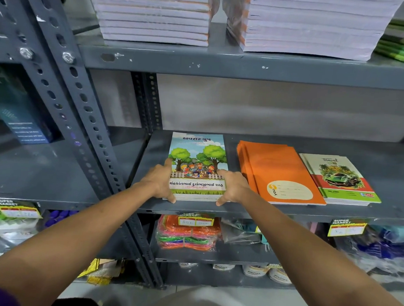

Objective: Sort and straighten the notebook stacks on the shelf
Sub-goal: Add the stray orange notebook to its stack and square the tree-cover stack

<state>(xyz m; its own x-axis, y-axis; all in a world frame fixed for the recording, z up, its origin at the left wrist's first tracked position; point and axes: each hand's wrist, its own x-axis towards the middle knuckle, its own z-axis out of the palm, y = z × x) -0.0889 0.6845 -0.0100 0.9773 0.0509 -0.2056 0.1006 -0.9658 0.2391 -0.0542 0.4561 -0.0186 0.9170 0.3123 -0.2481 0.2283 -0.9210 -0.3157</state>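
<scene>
A small stack of notebooks with a tree-and-children cover (197, 157) lies flat on the grey middle shelf (263, 210). My left hand (159, 182) grips its left edge and my right hand (232, 187) grips its right edge, thumbs on the cover, fingers at the front corners. To the right lies a fanned stack of orange notebooks (279, 171). Further right sits a short stack of green "travel" car notebooks (340, 178), its top copies slightly askew.
Tall white-edged notebook piles (156, 14) (313, 25) and a green-spined pile (403, 44) fill the upper shelf. A slotted steel upright (81, 113) stands left of my left hand. Price tags (196, 220) hang on the shelf lip; packaged goods sit below.
</scene>
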